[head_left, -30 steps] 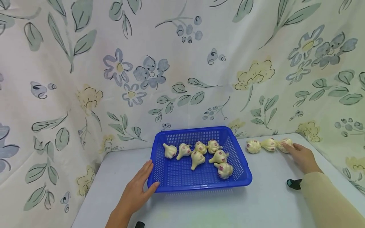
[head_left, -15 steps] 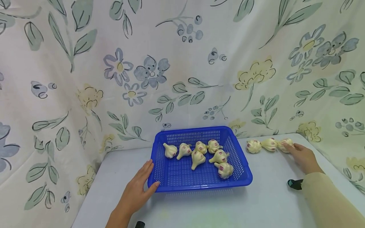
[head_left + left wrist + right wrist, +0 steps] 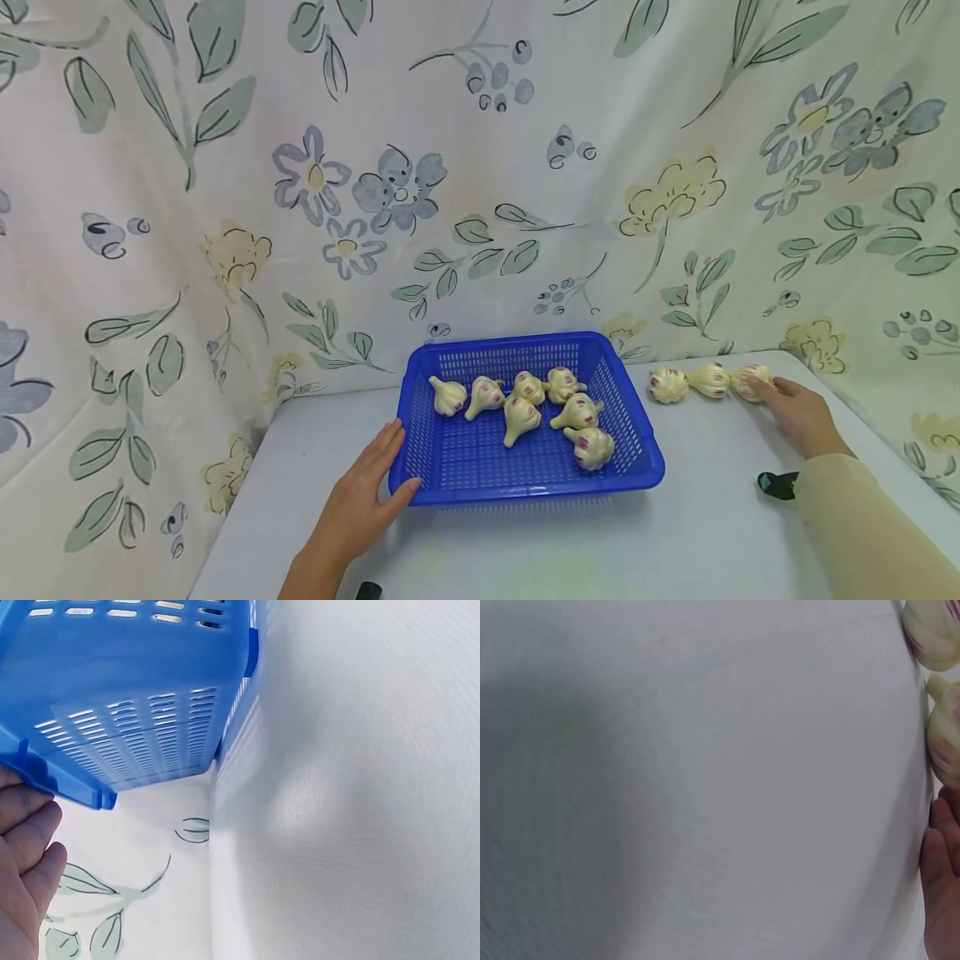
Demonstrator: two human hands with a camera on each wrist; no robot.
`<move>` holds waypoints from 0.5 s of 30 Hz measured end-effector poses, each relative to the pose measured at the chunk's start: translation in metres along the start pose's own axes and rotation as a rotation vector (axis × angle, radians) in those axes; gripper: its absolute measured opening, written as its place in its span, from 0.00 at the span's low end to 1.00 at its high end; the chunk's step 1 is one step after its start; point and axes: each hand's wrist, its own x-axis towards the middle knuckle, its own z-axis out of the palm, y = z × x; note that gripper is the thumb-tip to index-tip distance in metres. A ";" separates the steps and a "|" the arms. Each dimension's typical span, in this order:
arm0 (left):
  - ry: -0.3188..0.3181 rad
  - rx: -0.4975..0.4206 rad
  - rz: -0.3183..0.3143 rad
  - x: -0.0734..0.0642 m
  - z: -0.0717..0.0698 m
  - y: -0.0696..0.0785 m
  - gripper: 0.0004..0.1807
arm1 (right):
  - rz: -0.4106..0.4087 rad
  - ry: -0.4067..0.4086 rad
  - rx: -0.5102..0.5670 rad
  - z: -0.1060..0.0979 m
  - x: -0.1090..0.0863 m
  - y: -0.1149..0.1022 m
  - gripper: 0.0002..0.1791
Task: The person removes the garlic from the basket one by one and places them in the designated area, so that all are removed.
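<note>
My left hand (image 3: 360, 504) lies along the left side of a blue plastic basket (image 3: 525, 492), fingers straight and thumb at the front left corner. In the left wrist view its fingers (image 3: 34, 825) touch the rim from outside. Several garlic bulbs (image 3: 521, 419) with purple streaks lie in the basket. To the right of it, three more form a row on the table: a left garlic bulb (image 3: 667, 386), a middle garlic bulb (image 3: 708, 380) and a right garlic bulb (image 3: 748, 382). My right hand (image 3: 806, 417) holds the right one between thumb and fingers, partly covering it.
The table has a white cover (image 3: 697, 517). Behind it and along its sides hangs a floral curtain (image 3: 487, 208). A dark strap-like piece (image 3: 777, 485) shows at the right wrist by the beige sleeve (image 3: 862, 525). Another dark object (image 3: 368, 591) shows beside the left wrist.
</note>
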 end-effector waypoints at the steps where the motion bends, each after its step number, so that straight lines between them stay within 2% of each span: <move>1: 0.000 -0.003 -0.002 0.000 0.000 0.000 0.40 | 0.002 -0.004 -0.001 0.000 0.000 0.000 0.66; 8: 0.001 -0.031 -0.013 -0.002 -0.003 -0.002 0.41 | -0.017 -0.011 -0.025 -0.001 0.002 -0.003 0.65; 15: 0.004 -0.029 -0.025 -0.003 -0.005 -0.002 0.41 | 0.021 -0.018 -0.003 -0.001 0.004 -0.007 0.69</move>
